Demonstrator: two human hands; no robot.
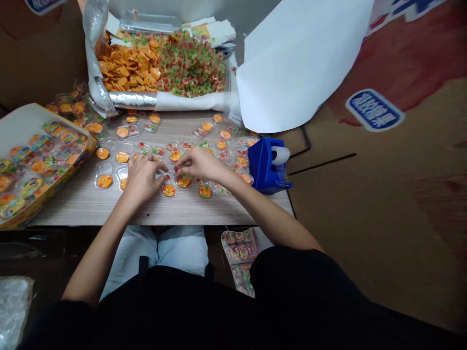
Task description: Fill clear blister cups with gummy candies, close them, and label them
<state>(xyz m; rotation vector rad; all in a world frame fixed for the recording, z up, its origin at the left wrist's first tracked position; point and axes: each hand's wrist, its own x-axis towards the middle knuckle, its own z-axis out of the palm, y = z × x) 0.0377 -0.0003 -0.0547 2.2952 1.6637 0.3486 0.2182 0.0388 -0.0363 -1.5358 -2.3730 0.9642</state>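
Both my hands rest on a small wooden table [109,209] over rows of clear plastic blister cups holding orange gummy discs [169,190]. My left hand [142,177] lies curled, fingers bent down on the cups near the middle. My right hand [199,165] is beside it, its fingertips pinched together over a cup, touching the left hand's fingertips. What the pinch holds is too small to make out. More filled cups [105,181] lie left of my left hand and behind both hands.
A foil-lined box [134,99] of loose orange and red-green gummies sits at the back. A tray of packed candies [40,160] stands at the left. A blue tape dispenser [270,165] sits at the table's right edge, white paper [292,63] behind it. Candy packs [239,248] lie below.
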